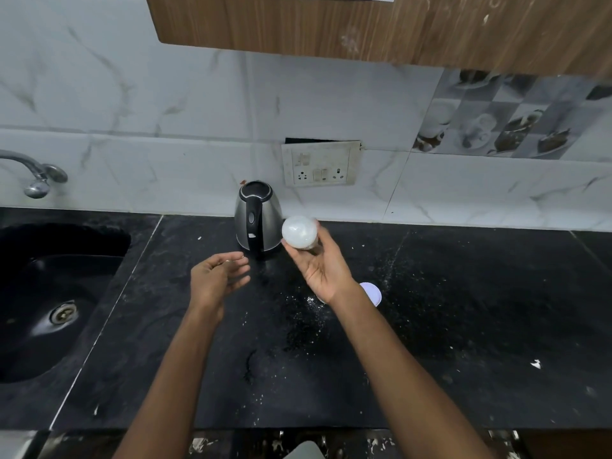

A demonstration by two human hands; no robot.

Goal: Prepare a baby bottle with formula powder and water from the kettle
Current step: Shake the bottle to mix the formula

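Beside kettle (256, 220), right hand (319, 263) gripping bottle (299, 233), contents seemingly white powder

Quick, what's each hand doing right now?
Left hand: open, fingers loosely curled, holding nothing.
Right hand: holding the round white translucent bottle.

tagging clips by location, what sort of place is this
Most likely a home kitchen: a black stone counter with an inset sink and wall tap, an electric kettle, and tiled walls under a wooden cabinet.
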